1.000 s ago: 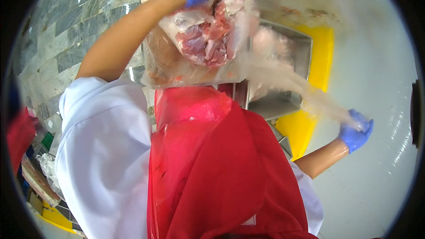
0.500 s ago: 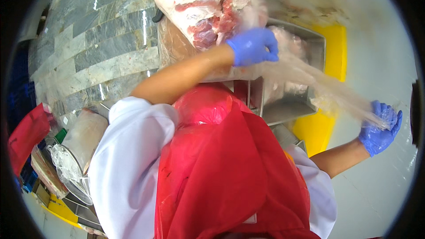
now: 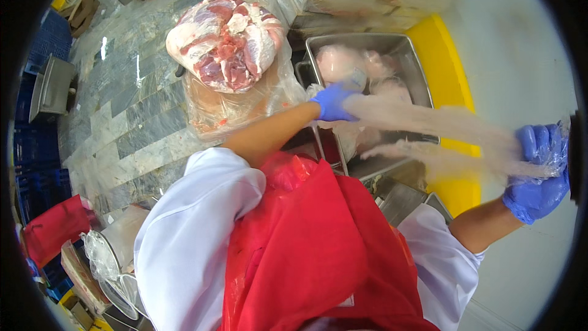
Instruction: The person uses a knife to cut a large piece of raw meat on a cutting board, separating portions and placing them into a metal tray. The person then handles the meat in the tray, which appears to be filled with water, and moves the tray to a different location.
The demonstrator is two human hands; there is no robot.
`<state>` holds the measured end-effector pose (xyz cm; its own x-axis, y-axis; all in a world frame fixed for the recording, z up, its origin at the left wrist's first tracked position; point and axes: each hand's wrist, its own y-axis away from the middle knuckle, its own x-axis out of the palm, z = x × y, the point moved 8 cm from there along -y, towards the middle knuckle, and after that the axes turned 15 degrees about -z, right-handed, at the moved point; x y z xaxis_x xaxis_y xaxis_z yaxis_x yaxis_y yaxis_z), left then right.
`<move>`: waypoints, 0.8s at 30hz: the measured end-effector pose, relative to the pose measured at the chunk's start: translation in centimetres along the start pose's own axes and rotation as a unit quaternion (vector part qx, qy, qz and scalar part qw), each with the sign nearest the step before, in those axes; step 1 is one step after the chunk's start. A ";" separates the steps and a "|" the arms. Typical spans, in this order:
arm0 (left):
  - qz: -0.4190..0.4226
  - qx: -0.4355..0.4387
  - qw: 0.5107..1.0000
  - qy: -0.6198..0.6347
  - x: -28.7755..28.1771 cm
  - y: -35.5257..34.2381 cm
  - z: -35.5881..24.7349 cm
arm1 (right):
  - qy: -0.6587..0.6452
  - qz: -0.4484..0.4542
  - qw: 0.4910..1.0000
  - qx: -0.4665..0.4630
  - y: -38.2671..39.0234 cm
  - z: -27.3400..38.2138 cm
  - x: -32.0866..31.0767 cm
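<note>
- Left hand [image 3: 337, 102], blue-gloved, closed on one end of a pale sheet [image 3: 435, 117]; finger detail blurred.
- Right hand [image 3: 539, 168], also blue-gloved, out at the far right, clutching the other end, bunched and glossy in the fingers.
- Pale sheet: translucent, smeared by motion, drawn out between both hands above the steel tray [image 3: 409, 55] and yellow panel [image 3: 456, 79]. A second strand hangs below the main one. Material cannot be told.
- Steel tray: several pale pink pieces [image 3: 340, 63] inside, partly hidden by left hand and sheet.
- Large cut of meat [image 3: 226, 43], red with white fat, left of the tray, resting on a film-covered brown block [image 3: 229, 109], apart from both hands.
- Wearer: red apron [image 3: 306, 239], white sleeves [image 3: 190, 227].
</note>
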<state>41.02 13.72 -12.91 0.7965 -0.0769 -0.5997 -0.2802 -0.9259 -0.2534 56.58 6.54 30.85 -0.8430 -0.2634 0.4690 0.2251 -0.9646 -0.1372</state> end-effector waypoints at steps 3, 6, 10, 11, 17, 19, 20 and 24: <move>-0.024 -0.009 0.999 0.040 5.6 -1.2 3.2 | 0.003 -0.039 0.996 -0.075 1.1 3.2 -5.1; -0.074 -0.073 0.992 0.073 3.9 -0.5 1.9 | 0.053 -0.036 0.984 -0.163 2.3 5.3 -11.2; -0.149 -0.078 0.959 0.226 -8.8 1.8 -6.7 | -0.003 -0.258 0.956 -0.142 1.5 -2.4 -14.2; -0.199 -0.022 0.961 0.191 -12.9 2.5 -9.8 | -0.180 -0.019 0.983 0.021 -0.3 -7.5 -15.9; -0.296 0.063 0.935 0.184 -27.8 8.7 -19.5 | 0.612 0.179 0.680 -0.362 3.7 -29.4 -3.1; -0.402 0.213 0.890 0.024 -29.9 10.2 -24.0 | 0.681 0.329 0.618 -0.216 4.0 -36.8 -0.8; -0.445 0.306 0.833 -0.124 -29.4 9.9 -25.8 | 0.691 0.348 0.597 -0.212 3.7 -38.7 -0.1; -0.524 0.383 0.700 -0.299 -31.2 15.4 -29.7 | 0.683 0.393 0.574 -0.224 1.9 -42.1 4.2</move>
<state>27.82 -9.09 24.44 0.4776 0.8760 0.0673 -0.0967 0.1286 -0.9870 32.88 4.00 -4.22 -0.2328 -0.0659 -0.9703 0.9077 -0.3729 -0.1924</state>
